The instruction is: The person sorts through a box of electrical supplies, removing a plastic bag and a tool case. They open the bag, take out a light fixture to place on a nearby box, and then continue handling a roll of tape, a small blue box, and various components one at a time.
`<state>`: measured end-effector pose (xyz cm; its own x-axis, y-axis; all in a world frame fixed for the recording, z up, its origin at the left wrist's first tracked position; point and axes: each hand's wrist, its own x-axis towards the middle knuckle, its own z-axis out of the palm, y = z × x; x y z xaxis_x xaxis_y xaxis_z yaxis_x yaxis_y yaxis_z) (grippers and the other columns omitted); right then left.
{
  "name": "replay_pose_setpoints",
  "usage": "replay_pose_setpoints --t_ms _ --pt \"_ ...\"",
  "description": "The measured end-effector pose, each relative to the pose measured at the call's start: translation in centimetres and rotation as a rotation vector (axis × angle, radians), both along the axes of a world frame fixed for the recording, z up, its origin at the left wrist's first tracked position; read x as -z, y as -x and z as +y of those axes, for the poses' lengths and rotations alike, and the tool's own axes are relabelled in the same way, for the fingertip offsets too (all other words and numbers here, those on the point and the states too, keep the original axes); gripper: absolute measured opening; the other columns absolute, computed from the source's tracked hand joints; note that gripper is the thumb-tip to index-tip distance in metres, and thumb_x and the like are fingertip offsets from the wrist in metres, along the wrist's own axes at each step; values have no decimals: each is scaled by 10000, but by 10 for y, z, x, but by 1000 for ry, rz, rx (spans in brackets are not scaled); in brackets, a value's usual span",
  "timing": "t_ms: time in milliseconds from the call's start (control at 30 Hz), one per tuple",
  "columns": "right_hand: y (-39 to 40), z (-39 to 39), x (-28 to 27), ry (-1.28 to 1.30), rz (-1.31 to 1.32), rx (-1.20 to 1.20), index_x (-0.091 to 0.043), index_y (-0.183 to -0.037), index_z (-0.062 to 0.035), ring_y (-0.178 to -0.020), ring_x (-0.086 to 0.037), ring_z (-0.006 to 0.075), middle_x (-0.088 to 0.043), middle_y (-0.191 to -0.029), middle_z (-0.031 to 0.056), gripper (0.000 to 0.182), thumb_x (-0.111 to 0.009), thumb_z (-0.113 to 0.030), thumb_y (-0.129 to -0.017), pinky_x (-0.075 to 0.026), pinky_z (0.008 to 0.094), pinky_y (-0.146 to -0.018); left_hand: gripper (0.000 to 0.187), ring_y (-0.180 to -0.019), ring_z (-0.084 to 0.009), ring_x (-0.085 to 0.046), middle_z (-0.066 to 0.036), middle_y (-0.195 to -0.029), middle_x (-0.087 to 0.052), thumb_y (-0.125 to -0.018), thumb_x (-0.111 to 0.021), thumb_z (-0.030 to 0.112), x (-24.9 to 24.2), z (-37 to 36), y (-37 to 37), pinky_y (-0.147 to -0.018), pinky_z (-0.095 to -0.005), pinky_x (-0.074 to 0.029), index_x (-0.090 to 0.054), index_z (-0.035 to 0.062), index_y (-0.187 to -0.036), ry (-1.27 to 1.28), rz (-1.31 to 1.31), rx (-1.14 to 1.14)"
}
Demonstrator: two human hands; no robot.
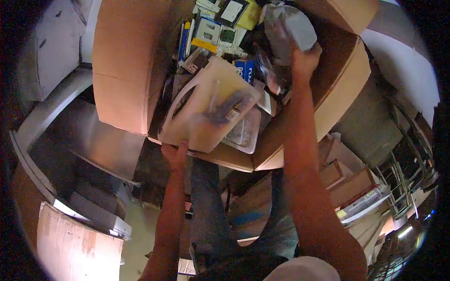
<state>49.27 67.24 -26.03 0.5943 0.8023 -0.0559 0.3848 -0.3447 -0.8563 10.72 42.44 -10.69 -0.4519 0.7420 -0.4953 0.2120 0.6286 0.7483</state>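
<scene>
My left hand is closed on the lower corner of a translucent plastic case with a built-in handle, which tilts over the near edge of a large open cardboard box. Dark and yellow items show through its wall. Toward the far right of the box, my right hand grips a grey-white package in clear plastic. Between the hands lie a blue box with yellow lettering and a clear plastic tray, partly covered by the case.
Packaged electrical-looking parts fill the far part of the box. Its flaps stand outward. A pale cardboard carton is at lower left, and brown cartons stand at right. Metal frames are farther right.
</scene>
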Motion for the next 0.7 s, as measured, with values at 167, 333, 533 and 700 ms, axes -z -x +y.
replay_pose_setpoints --t_ms 167,333,533,700 --pt "32 -29 -112 -28 7 56 -504 -1274 71 -1126 -570 259 -592 -1209 181 662 -743 -116 -686 -432 364 -996 530 -1047 -231 -611 -154 -1170 -636 -770 -711 62 -3 6 -8 -930 -363 -495 -538 -74 -1252 8 45 -12" --pt "38 -47 -170 91 108 67 -513 -1273 67 -1080 -585 280 -608 -1158 154 654 -726 -98 -678 -454 380 -971 549 -1075 -252 -609 -169 -1202 -624 -791 -704 94 15 4 0 -975 -381 -472 -510 -71 -1278 -157 11 24" --pt "-10 -77 -226 15 444 194 -530 -1237 48 -978 -612 270 -631 -1052 133 550 -654 -64 -713 -498 377 -881 562 -1098 -247 -604 -161 -1213 -624 -804 -706 126 19 5 13 -995 -369 -454 -506 -62 -1293 18 -42 130" --pt "-85 -131 -289 27 827 355 -552 -1243 35 -1039 -634 320 -646 -1132 159 571 -658 -195 -731 -482 470 -959 551 -1043 -213 -614 -137 -1177 -638 -785 -704 116 -37 83 -26 -935 -347 -481 -530 -48 -1281 55 -256 -13"
